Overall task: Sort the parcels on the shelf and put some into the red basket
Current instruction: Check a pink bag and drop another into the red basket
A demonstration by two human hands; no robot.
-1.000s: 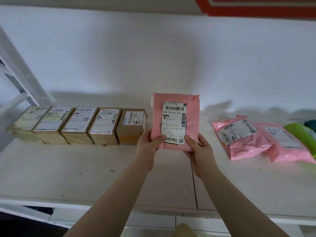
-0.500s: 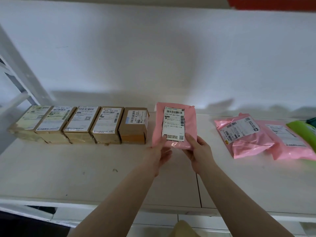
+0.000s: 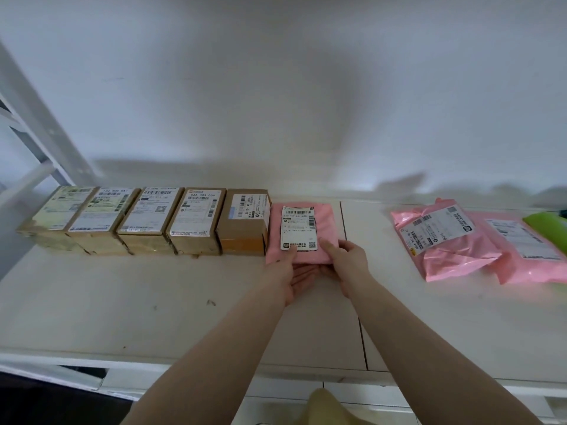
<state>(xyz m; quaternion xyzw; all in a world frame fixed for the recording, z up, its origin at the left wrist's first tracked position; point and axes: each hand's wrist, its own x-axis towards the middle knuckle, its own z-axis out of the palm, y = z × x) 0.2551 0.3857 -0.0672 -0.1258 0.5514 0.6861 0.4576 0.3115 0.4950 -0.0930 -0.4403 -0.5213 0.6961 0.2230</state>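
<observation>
The white shelf point(image 3: 129, 317) carries five cardboard boxes point(image 3: 144, 220) in a row, pink mailers point(image 3: 445, 240) and a green parcel point(image 3: 549, 231).

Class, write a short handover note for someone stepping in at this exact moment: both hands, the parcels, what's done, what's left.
Left hand and right hand: both grip the near edge of the pink parcel.
It lies on the shelf, beside the last of five brown boxes.
Done: boxes lined up in a row.
Left: loose pink bags and a green one at right remain unsorted; the red basket is out of view.
</observation>
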